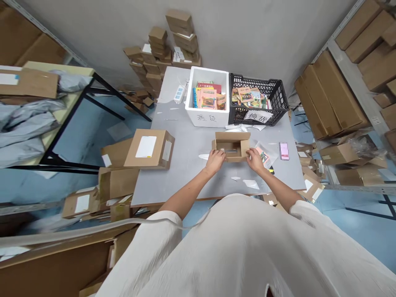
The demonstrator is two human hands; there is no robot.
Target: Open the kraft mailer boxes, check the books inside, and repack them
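A small open cardboard box (232, 142) sits on the grey table (185, 165) in front of me, its lid flap standing up at the back. My left hand (215, 160) grips the box's near left corner with curled fingers. My right hand (255, 159) holds the near right corner the same way. What lies inside the box is hard to make out. A clear plastic bag with a colourful item (265, 156) lies just right of my right hand.
A white foam bin (206, 117) and a black crate (278, 97), both with booklets, stand at the table's far edge. A closed carton (150, 148) rests on the left edge, a pink item (284, 150) to the right. Cartons crowd the floor and shelves.
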